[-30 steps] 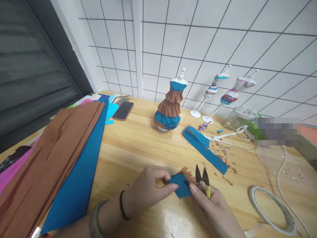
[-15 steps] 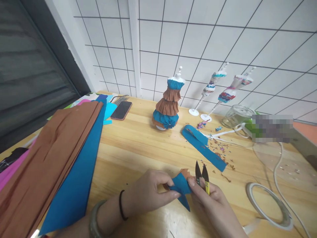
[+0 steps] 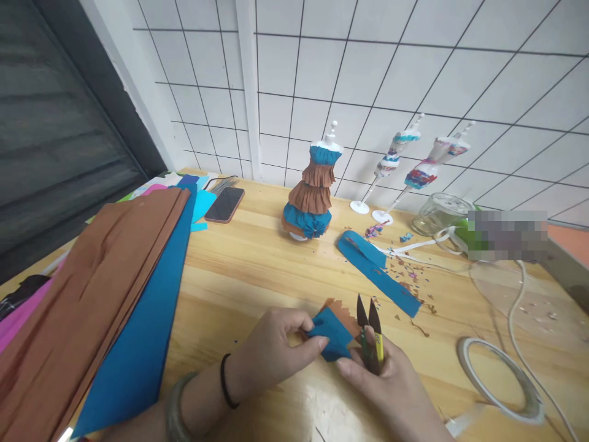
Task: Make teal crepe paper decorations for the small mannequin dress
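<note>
My left hand (image 3: pixel 288 347) pinches a folded piece of blue crepe paper (image 3: pixel 335 336) between thumb and fingers. Behind it shows brown crepe paper (image 3: pixel 343 310) with a jagged, zigzag-cut edge. My right hand (image 3: pixel 384 371) is closed around thread snips (image 3: pixel 372 334) with dark blades and a yellow handle; the blades point up and stand apart. Its thumb reaches to the lower right edge of the blue paper. Beyond the hands stands a small dress form (image 3: pixel 313 190) in a tiered blue and brown paper dress.
A blue paper strip (image 3: pixel 381 276) lies beside scattered scraps (image 3: pixel 411 276). At right are a roll of tape (image 3: pixel 499 380), a white cable (image 3: pixel 515 313) and a glass jar (image 3: pixel 439 215). Two slim dress forms (image 3: pixel 427 175) stand behind. Large brown sheets (image 3: pixel 105 270) and a phone (image 3: pixel 225 204) lie left.
The blue paper is now flatter, and more of the brown zigzag edge shows. My right hand has shifted slightly down, its thumb moving to the paper's lower edge.
</note>
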A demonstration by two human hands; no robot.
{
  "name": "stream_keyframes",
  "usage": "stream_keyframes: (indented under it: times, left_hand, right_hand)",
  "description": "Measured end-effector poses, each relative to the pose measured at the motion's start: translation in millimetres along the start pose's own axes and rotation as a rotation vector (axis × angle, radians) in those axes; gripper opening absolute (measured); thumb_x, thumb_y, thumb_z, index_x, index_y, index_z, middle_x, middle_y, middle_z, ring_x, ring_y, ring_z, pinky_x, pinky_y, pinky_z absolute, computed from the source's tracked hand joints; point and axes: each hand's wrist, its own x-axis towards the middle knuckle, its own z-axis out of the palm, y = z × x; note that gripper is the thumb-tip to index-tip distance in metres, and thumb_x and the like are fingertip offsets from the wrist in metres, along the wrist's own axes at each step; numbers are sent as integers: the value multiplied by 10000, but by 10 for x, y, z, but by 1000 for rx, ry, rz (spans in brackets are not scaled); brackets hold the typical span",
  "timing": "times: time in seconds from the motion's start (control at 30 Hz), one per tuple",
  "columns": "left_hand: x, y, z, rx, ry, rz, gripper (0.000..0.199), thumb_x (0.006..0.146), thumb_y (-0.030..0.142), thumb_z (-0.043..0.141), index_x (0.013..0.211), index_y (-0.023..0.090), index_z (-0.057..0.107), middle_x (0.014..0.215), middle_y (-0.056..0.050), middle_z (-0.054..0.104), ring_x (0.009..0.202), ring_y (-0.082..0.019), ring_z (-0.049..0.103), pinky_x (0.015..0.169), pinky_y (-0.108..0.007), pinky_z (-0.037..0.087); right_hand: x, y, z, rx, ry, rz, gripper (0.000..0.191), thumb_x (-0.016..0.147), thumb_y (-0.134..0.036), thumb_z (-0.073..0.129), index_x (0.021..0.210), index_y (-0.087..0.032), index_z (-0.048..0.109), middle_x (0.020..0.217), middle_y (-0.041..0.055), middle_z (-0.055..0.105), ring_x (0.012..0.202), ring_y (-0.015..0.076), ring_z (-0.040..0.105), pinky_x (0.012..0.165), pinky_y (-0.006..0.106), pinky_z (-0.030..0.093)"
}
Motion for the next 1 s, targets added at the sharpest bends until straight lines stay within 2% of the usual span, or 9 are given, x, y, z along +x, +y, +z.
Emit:
stream_keyframes:
  times: [0.07,0.17,0.27,0.37,0.57,0.8,1.0]
  left_hand:
    - [-4,7,5,3,18,-5,206,734,288,540,586,147,515,555,34,483,556,-84,438,538,-192,339]
    - [-10,4,15,-12,38,-1,201,737,294,536,597,150,530,564,26,514,562,-91,458,543,-196,348]
    - [-12,-9,24,-33,52,2,187,745,301,527,632,155,557,601,13,561,583,-103,489,561,-202,367]
    - [-8,-13,28,-36,44,-6,181,753,302,518,658,156,569,640,1,595,612,-114,518,587,-207,385]
    - [-7,22,18,-7,46,-17,166,751,275,515,658,150,570,645,-5,605,625,-118,533,587,-206,389]
    - [-19,60,24,29,66,7,156,734,248,514,621,144,540,610,-9,585,589,-120,522,561,-216,383]
    - [-37,60,24,1,74,18,135,728,221,526,610,155,523,595,6,553,590,-112,507,567,-213,379]
  right_hand:
    - [-15,15,27,18,61,14,279,541,-383,717,577,-193,516,468,-66,412,430,99,387,384,196,321]
    - [-33,6,66,48,131,49,266,524,-369,726,581,-191,537,503,-43,488,473,125,474,414,204,380]
    - [-34,-15,79,61,158,81,271,513,-393,726,617,-180,594,593,3,584,569,171,552,510,237,453]
    - [-17,-10,59,84,154,87,265,526,-392,725,623,-174,613,615,14,598,598,179,562,555,246,467]
    - [-9,16,43,161,134,89,224,549,-354,734,590,-178,603,553,-27,525,545,129,490,514,199,429]
    - [-52,-116,90,223,126,133,232,541,-357,727,520,-182,577,530,-38,506,538,116,451,540,196,403]
    - [-56,-159,97,195,124,133,239,563,-369,708,509,-183,570,440,-75,360,442,84,301,498,213,354]
